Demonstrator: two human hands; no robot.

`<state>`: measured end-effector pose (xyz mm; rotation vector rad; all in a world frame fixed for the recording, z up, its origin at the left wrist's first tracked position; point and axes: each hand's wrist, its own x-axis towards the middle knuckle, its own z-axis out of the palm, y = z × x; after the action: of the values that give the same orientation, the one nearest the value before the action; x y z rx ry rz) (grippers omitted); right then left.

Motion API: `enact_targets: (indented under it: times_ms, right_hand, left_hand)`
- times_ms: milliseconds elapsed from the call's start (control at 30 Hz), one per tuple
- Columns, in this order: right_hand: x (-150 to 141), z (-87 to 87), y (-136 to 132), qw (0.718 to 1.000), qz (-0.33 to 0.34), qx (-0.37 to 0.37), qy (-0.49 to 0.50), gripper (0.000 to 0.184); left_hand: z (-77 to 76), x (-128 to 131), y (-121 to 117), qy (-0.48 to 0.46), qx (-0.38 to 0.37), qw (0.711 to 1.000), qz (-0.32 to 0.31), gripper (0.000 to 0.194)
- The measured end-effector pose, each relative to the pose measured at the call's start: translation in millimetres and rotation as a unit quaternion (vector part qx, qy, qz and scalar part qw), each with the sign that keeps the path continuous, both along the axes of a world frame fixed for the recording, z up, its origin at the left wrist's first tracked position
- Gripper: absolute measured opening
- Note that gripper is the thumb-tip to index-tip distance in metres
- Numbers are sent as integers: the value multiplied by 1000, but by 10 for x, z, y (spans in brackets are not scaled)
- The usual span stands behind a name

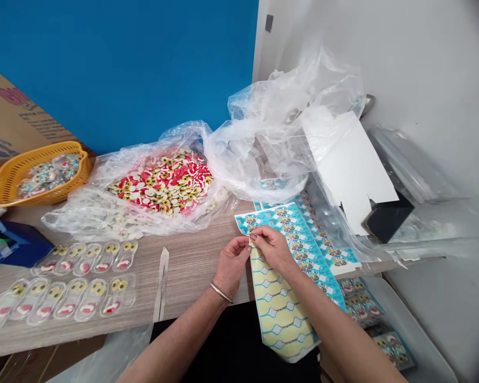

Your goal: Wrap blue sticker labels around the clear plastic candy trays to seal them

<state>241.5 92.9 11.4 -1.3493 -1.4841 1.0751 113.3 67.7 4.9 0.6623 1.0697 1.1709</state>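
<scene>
Your left hand (232,263) and right hand (273,247) both pinch the yellow sheet (279,314) at its top corner, fingertips close together. Sheet hangs down past the front edge of the surface (191,271), right of its middle. Blue sticker sheets (303,250) lie behind it, toward the surface's right end. Two rows of clear packs (75,298) sit near the front left corner; open plastic bag (91,213) of loose pieces near the back edge; yellow basket (59,199) at back left corner.
</scene>
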Motion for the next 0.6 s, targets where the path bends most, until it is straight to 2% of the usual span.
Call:
enact_targets:
  times_ms: [133,200,233,267,333,400,467,533,600]
  right_hand:
    - [-46,-69,14,979,-63,-116,157,18]
    - [-48,-99,21,965,-98,-126,209,20]
    - [-47,-113,22,962,-111,-125,217,21]
    - [-47,-126,23,962,-116,-124,213,23]
    - [-52,-148,24,966,-103,-129,201,25]
    - [-58,-154,33,962,-88,-142,215,25]
    - [-50,-120,51,946,-108,-152,264,25]
    - [-24,-28,66,922,-154,-141,325,25]
    - [6,114,59,904,-194,-92,369,22]
  left_hand:
    - [-13,-55,-18,32,-13,999,-17,19]
    - [-14,-109,-49,125,7,992,-6,20]
    - [-4,-138,-70,199,43,979,13,23]
    - [11,-166,-91,282,100,954,30,26]
    - [48,-210,-123,422,250,871,17,31]
    - [64,-230,-122,497,368,782,-74,31]
    - [29,-232,-86,546,396,721,-159,33]
    - [-49,-225,-29,586,372,694,-193,33]
    - [-124,-218,25,591,351,697,-207,33]
